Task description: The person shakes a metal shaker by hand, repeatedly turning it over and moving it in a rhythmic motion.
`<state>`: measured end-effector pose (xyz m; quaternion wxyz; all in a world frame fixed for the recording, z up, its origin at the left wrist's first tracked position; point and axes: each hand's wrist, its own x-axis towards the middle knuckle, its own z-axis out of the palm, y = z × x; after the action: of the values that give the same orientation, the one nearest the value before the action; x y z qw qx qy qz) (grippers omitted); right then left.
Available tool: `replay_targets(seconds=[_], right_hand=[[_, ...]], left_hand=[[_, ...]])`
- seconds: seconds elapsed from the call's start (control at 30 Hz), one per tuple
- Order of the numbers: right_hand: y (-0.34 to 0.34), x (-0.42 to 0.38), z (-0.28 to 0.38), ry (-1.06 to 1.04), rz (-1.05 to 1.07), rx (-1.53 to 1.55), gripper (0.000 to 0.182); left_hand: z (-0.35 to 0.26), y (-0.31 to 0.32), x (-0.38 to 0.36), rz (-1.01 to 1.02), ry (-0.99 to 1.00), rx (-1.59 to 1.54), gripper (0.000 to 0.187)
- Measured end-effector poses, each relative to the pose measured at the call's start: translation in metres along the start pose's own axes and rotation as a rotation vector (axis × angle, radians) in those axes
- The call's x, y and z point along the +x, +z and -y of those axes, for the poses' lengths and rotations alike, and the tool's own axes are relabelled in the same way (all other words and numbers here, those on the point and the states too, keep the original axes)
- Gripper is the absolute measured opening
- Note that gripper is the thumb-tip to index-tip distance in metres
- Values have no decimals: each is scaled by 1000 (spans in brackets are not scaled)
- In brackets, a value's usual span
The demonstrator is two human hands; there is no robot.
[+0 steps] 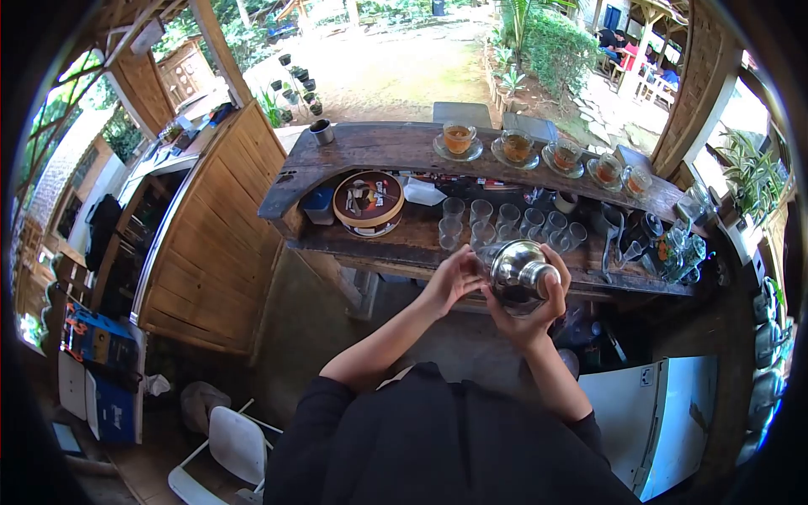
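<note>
A shiny metal cocktail shaker (516, 263) is held tilted in front of my chest, its capped end towards me. My right hand (539, 307) wraps round it, with fingers on the right side and thumb on the left. On the far left side, my left hand (454, 280) has its fingers closed against the shaker's body; part of its grip is hidden. Just beyond, several clear drinking glasses (507, 217) stand in rows on the lower shelf of the wooden counter (379, 139).
Several glass cups of amber drink (459, 139) stand on saucers along the upper ledge. A metal cup (321, 131) is at its left end. A round brown tin (368, 200) sits on the lower shelf. A white fridge (627, 421) stands right, a white chair (236, 446) lower left.
</note>
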<state>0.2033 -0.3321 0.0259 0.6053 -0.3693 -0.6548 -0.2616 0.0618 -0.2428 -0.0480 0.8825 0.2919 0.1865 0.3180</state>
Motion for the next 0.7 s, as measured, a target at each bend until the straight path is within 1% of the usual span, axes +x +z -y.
replay_targets(seconds=[0.03, 0.07, 0.1, 0.13, 0.17, 0.2, 0.23, 0.27, 0.3, 0.33, 0.37, 0.4, 0.43, 0.47, 0.5, 0.53, 0.6, 0.63, 0.67, 0.7], right_hand=[[-3, 4, 3, -54, -22, -5, 93], [-11, 15, 12, -108, -39, -8, 94], [-43, 15, 38, 330, 313, -43, 96], [-66, 33, 62, 443, 269, 96, 93], [-65, 31, 64, 451, 269, 95, 93], [-63, 27, 64, 417, 259, 64, 97], [-58, 24, 62, 375, 247, 34, 100], [-40, 19, 48, 344, 277, -16, 99], [-22, 9, 29, 192, 196, -6, 98], [-11, 3, 17, 37, 111, 4, 98], [-12, 13, 22, 45, 23, 40, 95], [-16, 20, 28, -3, -46, 93, 90], [-40, 30, 50, 203, 76, 91, 87], [-60, 36, 68, 408, 201, 89, 85], [-58, 35, 67, 409, 204, 90, 85], [-53, 31, 64, 321, 144, 113, 89], [-40, 18, 54, 140, 26, 157, 99], [-31, 1, 45, 227, 111, 98, 101], [-12, -6, 28, 15, 64, 9, 94], [-13, -11, 25, 47, 51, 31, 94]], left_hand=[[7, 3, -1, -41, 61, 37, 46], [-1, 26, -14, -37, 63, 36, 46], [-11, 51, -31, 45, 231, 114, 46], [-18, 70, -46, 127, 396, 194, 46], [-21, 82, -60, 139, 490, 245, 47], [-20, 79, -58, 140, 485, 246, 47], [-21, 72, -50, 72, 402, 219, 47], [-21, 61, -40, 2, 315, 192, 48], [-14, 28, -23, 44, 164, 85, 49], [-10, 29, -26, 45, 161, 90, 49], [-3, 32, -29, -4, 184, 138, 48], [0, 35, -31, -54, 207, 182, 47], [-6, 47, -42, 50, 282, 185, 48], [-10, 53, -51, 46, 280, 179, 48], [-13, 58, -58, 101, 384, 268, 49], [-15, 61, -63, 158, 488, 361, 50], [-11, 62, -55, 119, 507, 323, 51], [-8, 50, -42, 10, 332, 253, 50], [0, 30, -31, -100, 152, 180, 49], [18, -17, -17, 26, 87, 58, 48]])
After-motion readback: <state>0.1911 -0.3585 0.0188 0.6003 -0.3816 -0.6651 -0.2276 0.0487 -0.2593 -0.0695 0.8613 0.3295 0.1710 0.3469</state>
